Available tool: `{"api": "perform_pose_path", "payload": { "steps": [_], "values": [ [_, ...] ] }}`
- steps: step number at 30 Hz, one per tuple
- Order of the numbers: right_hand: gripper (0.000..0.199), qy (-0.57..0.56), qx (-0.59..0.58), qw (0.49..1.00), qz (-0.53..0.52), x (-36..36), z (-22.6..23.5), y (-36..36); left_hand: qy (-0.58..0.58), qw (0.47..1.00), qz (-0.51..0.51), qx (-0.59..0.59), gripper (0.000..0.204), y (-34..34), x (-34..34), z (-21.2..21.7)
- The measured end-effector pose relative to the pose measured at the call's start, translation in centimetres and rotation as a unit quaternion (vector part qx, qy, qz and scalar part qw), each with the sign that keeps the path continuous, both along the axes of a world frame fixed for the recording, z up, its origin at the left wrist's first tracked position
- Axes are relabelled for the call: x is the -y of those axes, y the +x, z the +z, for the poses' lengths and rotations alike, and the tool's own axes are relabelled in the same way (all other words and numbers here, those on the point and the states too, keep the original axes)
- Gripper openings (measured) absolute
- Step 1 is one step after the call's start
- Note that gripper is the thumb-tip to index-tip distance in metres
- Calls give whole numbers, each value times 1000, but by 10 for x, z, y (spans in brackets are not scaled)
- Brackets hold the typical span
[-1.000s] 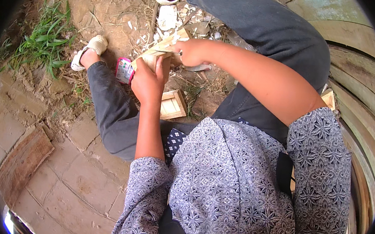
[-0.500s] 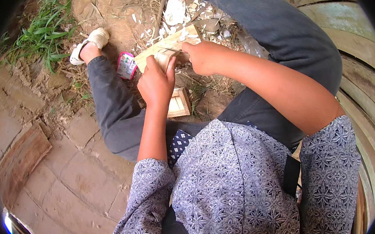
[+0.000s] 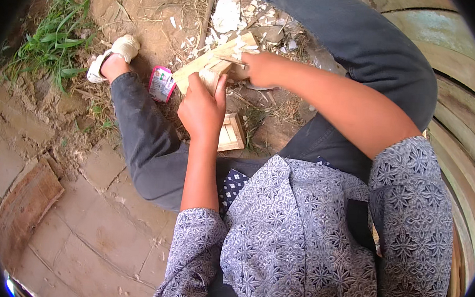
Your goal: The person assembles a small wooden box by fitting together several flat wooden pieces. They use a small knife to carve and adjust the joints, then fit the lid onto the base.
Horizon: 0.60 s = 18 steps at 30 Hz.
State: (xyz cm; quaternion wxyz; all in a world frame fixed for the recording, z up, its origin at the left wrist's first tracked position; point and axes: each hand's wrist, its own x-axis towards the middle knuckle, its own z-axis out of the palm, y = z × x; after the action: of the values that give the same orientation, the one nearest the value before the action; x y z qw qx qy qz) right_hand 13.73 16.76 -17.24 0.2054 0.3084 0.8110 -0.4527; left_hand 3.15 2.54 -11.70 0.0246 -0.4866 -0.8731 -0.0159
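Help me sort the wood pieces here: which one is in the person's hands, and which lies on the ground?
The long pale wood piece is gripped by the left hand and right hand. The small square wooden frame lies on the dirt below, untouched.

The brown dirt ground (image 3: 148, 7) has dry straw and white chips (image 3: 228, 16) scattered on it. A patch of green grass (image 3: 53, 44) grows at the left. A small pink packet (image 3: 161, 83) lies on the dirt. A little square wooden frame (image 3: 231, 132) lies close by. Nearer, flat grey stone slabs (image 3: 96, 238) cover the ground, and an old brown wooden board (image 3: 23, 210) lies on them.
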Motion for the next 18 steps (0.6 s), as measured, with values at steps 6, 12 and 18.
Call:
{"api": "perform_pose_path", "payload": {
  "steps": [6, 12, 18],
  "values": [
    [38, -56, -52, 997, -2, -14, 42, 29, -29, 999, 12, 9, 51, 4, -4, 4],
    [41, -39, -10, 997, 73, -12, 46, 8, -27, 1000, -1, -9, 51, -1, -2, 2],
    [47, -10, -13, 999, 42, -7, -12, -11, -24, 999, 12, 41, 51, 1, -10, 7]
  ]
}}
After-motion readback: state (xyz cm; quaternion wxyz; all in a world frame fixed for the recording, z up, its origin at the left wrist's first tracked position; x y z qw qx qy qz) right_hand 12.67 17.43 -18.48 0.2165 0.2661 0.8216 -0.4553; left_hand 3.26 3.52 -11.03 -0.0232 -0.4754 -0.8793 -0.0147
